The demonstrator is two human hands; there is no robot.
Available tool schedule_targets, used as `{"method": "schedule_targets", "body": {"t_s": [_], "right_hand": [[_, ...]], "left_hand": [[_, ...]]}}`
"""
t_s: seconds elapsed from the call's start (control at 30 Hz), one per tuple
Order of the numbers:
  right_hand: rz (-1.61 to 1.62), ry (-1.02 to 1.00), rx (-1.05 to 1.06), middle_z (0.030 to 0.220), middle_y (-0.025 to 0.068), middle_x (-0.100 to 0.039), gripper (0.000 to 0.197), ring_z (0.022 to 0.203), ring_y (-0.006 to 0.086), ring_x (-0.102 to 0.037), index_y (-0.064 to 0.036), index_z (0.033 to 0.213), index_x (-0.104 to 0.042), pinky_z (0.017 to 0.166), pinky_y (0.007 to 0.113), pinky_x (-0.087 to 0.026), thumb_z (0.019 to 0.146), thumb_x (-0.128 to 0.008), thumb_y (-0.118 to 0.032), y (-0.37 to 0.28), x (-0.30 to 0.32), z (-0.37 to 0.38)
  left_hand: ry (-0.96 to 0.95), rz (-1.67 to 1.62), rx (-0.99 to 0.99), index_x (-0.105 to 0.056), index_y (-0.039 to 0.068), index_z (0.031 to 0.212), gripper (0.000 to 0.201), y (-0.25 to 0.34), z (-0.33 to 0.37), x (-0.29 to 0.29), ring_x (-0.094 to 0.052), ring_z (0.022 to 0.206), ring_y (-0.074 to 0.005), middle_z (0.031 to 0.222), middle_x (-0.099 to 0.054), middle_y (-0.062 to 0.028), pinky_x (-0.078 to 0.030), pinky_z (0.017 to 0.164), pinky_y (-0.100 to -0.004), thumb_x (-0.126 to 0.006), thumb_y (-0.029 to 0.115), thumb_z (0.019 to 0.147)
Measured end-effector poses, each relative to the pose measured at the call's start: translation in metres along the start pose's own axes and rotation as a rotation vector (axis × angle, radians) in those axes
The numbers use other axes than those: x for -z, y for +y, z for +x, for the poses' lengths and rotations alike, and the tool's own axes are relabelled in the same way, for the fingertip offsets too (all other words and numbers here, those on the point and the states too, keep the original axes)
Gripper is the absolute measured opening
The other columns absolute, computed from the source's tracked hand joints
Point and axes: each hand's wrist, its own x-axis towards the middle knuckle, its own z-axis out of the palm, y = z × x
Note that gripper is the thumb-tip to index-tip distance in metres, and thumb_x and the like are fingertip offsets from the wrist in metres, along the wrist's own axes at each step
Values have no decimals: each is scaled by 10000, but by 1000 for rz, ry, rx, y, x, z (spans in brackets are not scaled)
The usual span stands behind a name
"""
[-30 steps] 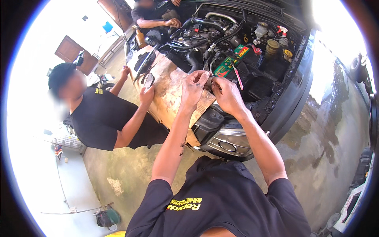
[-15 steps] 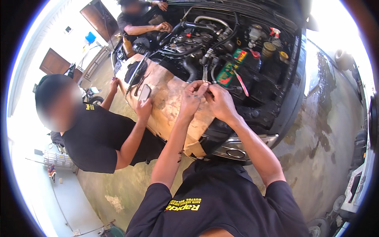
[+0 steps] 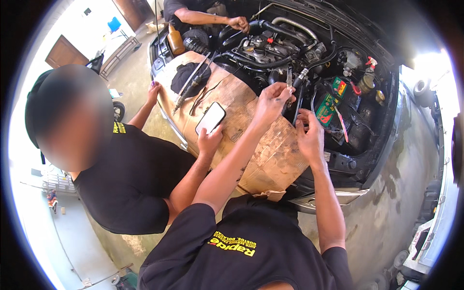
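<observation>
My left hand [image 3: 274,100] is closed in a pinch, raised over the front of an open engine bay. Between its fingertips a slim, pale rod-shaped piece [image 3: 289,81] stands nearly upright; its exact kind is too small to make out. My right hand [image 3: 311,137] is a short way to the right and nearer to me, apart from the left. Its fingers are loosely bent with a gap to the thumb, and nothing shows in them. Below both hands lies a stained cardboard sheet [image 3: 270,159] over the car's front edge. A green battery [image 3: 328,110] sits right of my right hand.
A pink-handled brush [image 3: 342,126] lies by the battery. On the cardboard are a dark cloth [image 3: 186,77] and a long tool [image 3: 186,94]. At my left a co-worker [image 3: 130,179] holds a phone [image 3: 211,118]; another person's hand [image 3: 239,24] rests over the engine [image 3: 270,50].
My hands, together before, are now apart: the left has lifted the slim piece, the right has drawn away to the right. The view has shifted, and the co-worker's phone is turned more toward me.
</observation>
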Motion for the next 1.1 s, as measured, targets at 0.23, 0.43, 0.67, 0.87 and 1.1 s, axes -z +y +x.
{"method": "schedule_targets", "body": {"t_s": [0.23, 0.43, 0.67, 0.87, 1.1], "right_hand": [[78, 22, 26, 1098, 119, -752, 295, 995, 218, -723, -25, 1309, -670, 863, 361, -569, 1024, -710, -91, -6, -16, 40], [-224, 115, 18, 1034, 195, -717, 235, 983, 438, -687, -35, 1074, -719, 821, 505, -536, 1008, -722, -260, 1, 13, 78], [-890, 259, -8, 1004, 109, -747, 192, 990, 366, -708, -111, 992, -824, 881, 486, -551, 987, -742, -285, 107, 149, 106], [-866, 23, -121, 1066, 101, -732, 203, 1080, 354, -672, -168, 1030, -847, 945, 502, -536, 983, -745, -337, 147, 175, 140], [-887, 121, -210, 1099, 124, -721, 214, 1118, 363, -669, -149, 1045, -836, 959, 500, -542, 975, -756, -334, 154, 259, 95]], "left_hand": [[-59, 178, 20, -797, -23, 1055, 234, -10, 35, 6, -677, 808, -81, 886, -777, -37, -547, 729, -279, -737, 203, 1041], [-199, 126, 119, -820, -49, 1062, 326, -17, 65, -13, -657, 808, -73, 904, -790, -36, -545, 745, -270, -742, 267, 1055], [-20, 451, -23, -788, 59, 1243, 330, 27, 237, 84, -686, 894, -101, 1108, -806, -33, -530, 804, -258, -719, 325, 1059], [-158, 1498, -129, -739, -19, 932, 278, 27, 358, 287, -717, 774, -338, 811, -760, -149, -544, 704, -438, -641, 235, 989], [-79, 1339, 108, -598, -81, 1214, 374, -83, 300, 298, -598, 1090, -336, 1148, -642, -213, -425, 963, -416, -593, 241, 1025]]}}
